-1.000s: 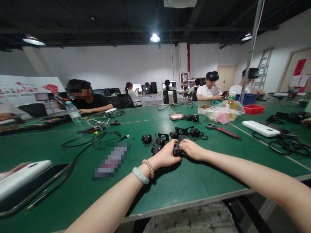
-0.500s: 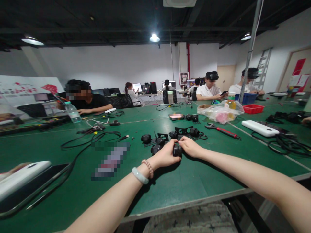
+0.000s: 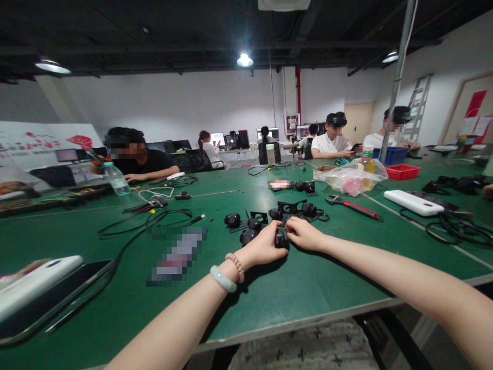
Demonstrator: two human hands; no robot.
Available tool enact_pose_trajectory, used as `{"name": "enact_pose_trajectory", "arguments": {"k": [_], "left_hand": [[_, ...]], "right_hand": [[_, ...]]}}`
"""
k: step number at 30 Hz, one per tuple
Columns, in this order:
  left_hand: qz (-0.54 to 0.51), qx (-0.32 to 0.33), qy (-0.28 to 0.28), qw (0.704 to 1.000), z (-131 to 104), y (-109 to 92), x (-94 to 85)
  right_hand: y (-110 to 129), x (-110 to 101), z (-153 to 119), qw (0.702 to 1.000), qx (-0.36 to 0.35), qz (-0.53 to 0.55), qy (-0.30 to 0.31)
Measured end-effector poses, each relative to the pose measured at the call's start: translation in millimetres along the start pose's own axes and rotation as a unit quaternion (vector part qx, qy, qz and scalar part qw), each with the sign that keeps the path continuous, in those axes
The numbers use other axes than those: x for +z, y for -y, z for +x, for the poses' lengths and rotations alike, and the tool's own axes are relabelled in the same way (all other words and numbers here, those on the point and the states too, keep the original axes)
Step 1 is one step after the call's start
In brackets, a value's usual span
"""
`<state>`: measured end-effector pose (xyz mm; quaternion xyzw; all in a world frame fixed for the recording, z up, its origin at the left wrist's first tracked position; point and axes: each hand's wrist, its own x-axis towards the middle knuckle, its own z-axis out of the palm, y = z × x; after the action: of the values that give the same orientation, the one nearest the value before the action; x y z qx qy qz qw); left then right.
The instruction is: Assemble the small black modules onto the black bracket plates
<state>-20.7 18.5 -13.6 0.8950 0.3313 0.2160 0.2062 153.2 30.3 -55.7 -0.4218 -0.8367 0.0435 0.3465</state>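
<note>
My left hand (image 3: 267,243) is closed around a black, ribbed cable gland (image 3: 282,238), thumb below and fingers above, just over the green table. My right hand (image 3: 305,235) has its fingers curled against the right end of this gland; its fingertips are partly hidden. Beyond my hands lie more black glands, among them one gland (image 3: 232,220) to the left and another gland (image 3: 308,208) by a black metal bracket (image 3: 288,207). A black ring (image 3: 322,217) lies to the right of that bracket.
Adjustable pliers with red handles (image 3: 358,208) lie to the right, near a white power bank (image 3: 413,202) and black cables. On the left are a blurred-out phone (image 3: 177,257), a cable (image 3: 144,221) and a water bottle (image 3: 116,179). Co-workers sit across the table.
My right fingers have shifted slightly to the right along the gland's end. My left hand keeps its hold, and the view has moved very slightly.
</note>
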Motion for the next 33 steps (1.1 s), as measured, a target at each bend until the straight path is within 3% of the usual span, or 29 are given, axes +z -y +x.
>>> {"name": "enact_pose_trajectory", "arguments": {"k": [14, 33], "left_hand": [[0.005, 0.010, 0.007, 1.000, -0.7, -0.8, -0.8], [0.008, 0.022, 0.006, 1.000, 0.1, 2.7, 0.9]], "right_hand": [[12.0, -13.6, -12.6, 0.994, -0.056, 0.090, 0.018], [6.8, -19.9, -10.7, 0.994, -0.072, 0.066, 0.050]]}}
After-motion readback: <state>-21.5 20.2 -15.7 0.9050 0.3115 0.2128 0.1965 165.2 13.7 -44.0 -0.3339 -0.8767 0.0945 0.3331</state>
